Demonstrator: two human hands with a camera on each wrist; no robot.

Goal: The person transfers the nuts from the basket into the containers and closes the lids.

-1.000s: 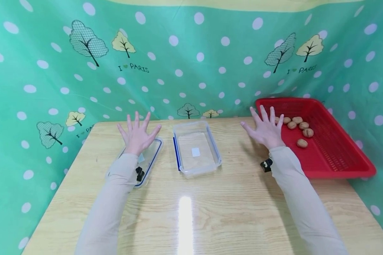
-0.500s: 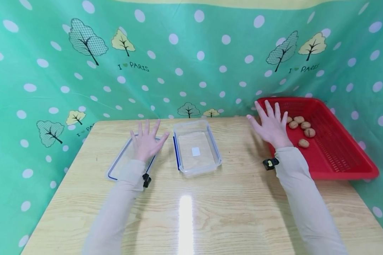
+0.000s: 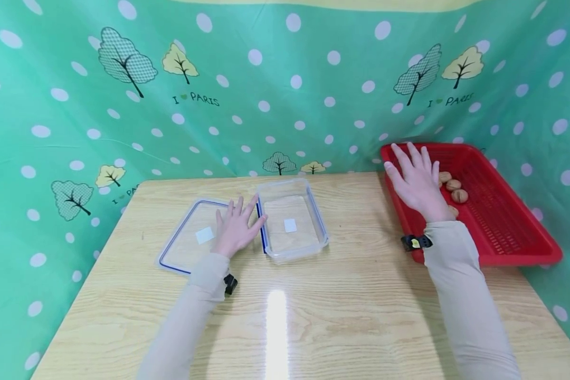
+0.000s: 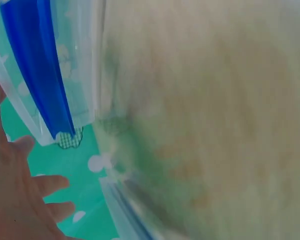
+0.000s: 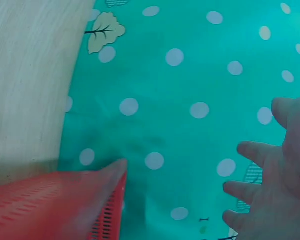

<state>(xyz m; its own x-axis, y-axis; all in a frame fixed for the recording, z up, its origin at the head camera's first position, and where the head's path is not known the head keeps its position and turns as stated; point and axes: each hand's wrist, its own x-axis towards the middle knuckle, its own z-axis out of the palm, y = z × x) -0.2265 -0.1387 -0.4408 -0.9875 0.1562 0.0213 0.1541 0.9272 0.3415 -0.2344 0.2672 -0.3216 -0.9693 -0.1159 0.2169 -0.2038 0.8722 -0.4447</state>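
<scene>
In the head view a clear plastic food container [image 3: 292,253] with a blue seal on its left side stands mid-table. My left hand [image 3: 237,230], fingers spread, hovers at its left edge, holding nothing; whether it touches the rim I cannot tell. The container's lid [image 3: 182,232], clear with a blue gasket, lies flat on the left, partly behind that hand. My right hand [image 3: 419,184], also spread, is above the left side of a red plastic basket [image 3: 508,211]. Several walnuts [image 3: 459,196] lie in the basket, some hidden by the hand.
The wooden table [image 3: 332,311] reaches back to a green dotted curtain [image 3: 304,95], which also hangs along both sides. A pale square label [image 3: 290,225] shows in the container and another on the lid.
My left hand has moved right from over the lid to the container's left edge. My right hand has shifted right, further over the basket. Container, lid and basket stay put.
</scene>
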